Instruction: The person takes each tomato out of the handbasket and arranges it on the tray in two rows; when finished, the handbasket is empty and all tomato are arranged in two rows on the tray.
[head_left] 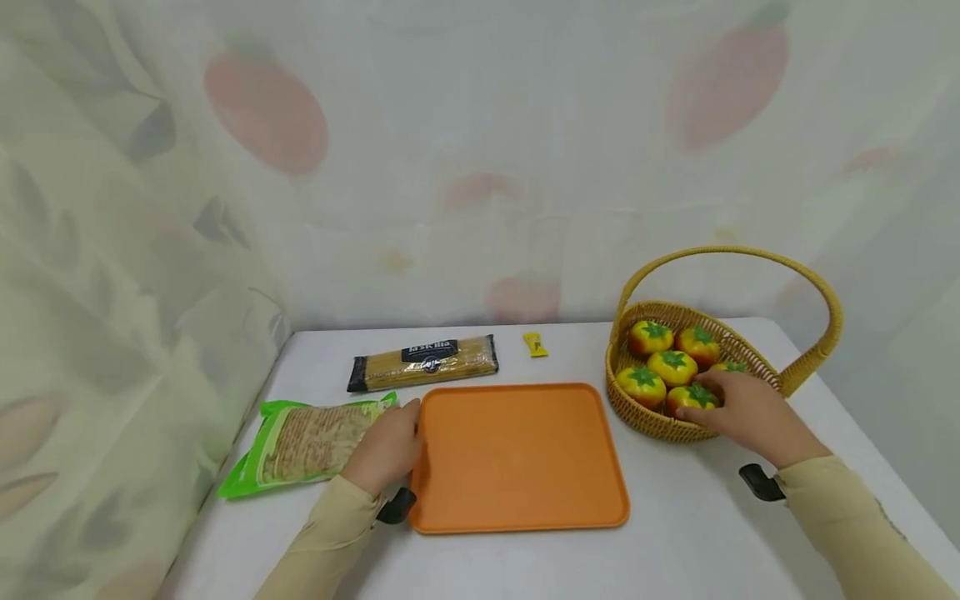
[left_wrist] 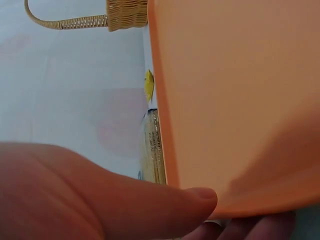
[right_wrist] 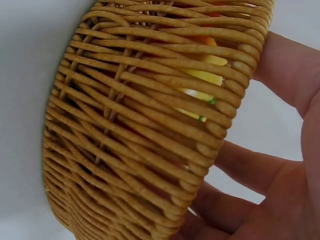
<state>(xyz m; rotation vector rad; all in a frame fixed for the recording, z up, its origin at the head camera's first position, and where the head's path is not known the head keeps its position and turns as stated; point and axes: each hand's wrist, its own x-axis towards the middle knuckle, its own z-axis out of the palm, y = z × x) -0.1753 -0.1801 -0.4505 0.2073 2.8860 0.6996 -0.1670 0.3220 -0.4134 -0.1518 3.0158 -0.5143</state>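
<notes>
The left hand (head_left: 386,450) lies nearest the camera, at the left edge of the orange tray (head_left: 517,454); the left wrist view shows the thumb (left_wrist: 165,207) on top of the rim and fingertips under it, so it pinches that edge. The right hand (head_left: 738,408) reaches over the near rim of the wicker basket (head_left: 652,417), fingers curled around a yellow-orange toy fruit (head_left: 693,397) with a green top; four more such fruits sit in the basket beside it. The tray lies flat on the white surface (head_left: 697,533), bare, just left of the basket.

Judging from this, lifting the fruit could snag the basket rim or the tall handle (head_left: 750,254) and tip or drag the basket. The tray, held at one edge only, could slide or tilt.

Left of the tray lies a green packet of crackers (head_left: 311,442), its print unreadable. Behind it a spaghetti pack (head_left: 423,361) carries a dark label, perhaps "La Sicilia", too blurred to be sure. A small yellow wrapper (head_left: 535,343) lies further back.
</notes>
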